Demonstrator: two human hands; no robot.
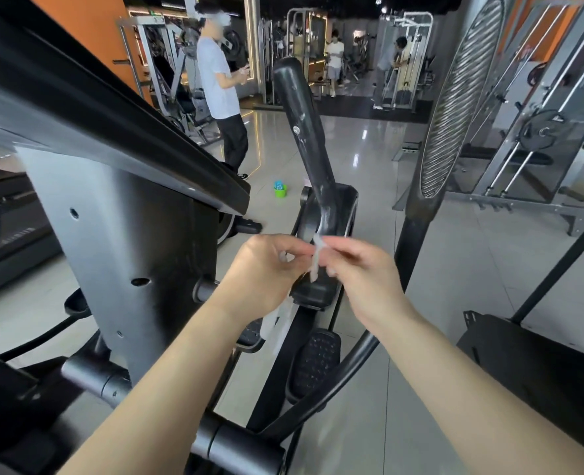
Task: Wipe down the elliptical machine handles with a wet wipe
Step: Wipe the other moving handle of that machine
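White crumpled wet wipe [315, 260] is pinched between left hand [266, 269] and right hand [362, 272], just before the scuffed black elliptical handle [304, 125]. Bunched like this, it may tear or slip down if pulled unevenly.

Location type: commercial gym. Reference point: the grip, where the left hand [266, 269] and right hand [362, 272] pinch the wipe [316, 258].

- Directly beyond the grip: a black elliptical handle [304, 125] rises. Below the grip sits a studded pedal [314, 361].
- Left of the grip: what appears to be a treadmill belt [9, 214].
- Right of and beyond the grip: a steel rack [523, 108] carrying a weight plate [541, 132].
- Far beyond the grip: a cable machine [405, 56] with a person [388, 70] standing at it.
- Flooring: glossy tiled floor [369, 149].
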